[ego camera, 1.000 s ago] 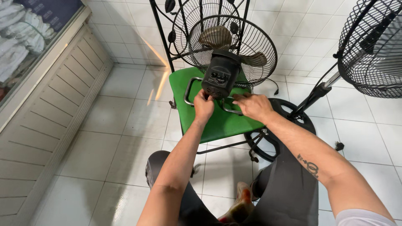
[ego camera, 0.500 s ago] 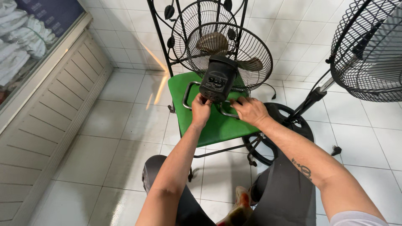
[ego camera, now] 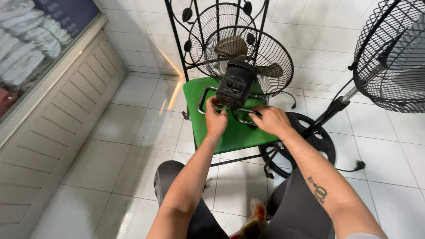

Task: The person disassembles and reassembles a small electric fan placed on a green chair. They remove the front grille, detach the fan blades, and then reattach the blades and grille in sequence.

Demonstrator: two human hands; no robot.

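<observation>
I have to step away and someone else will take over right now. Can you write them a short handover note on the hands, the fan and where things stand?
Left hand: closed on the metal wire stand at the base of the small black fan.
Right hand: gripping the same stand on its right side.
The fan lies on the green chair seat, motor housing toward you, cage on and pointing away.
A second fan stands at right, its round base on the floor beside the chair.
Done: fan set on the seat, both hands on the stand. Left: nothing looks taken apart yet.

Left hand (ego camera: pixel 215 120): fingers curled, arm extended toward 12 o'clock.
Right hand (ego camera: pixel 272 120): fingers curled, forearm angled toward 11 o'clock.
</observation>
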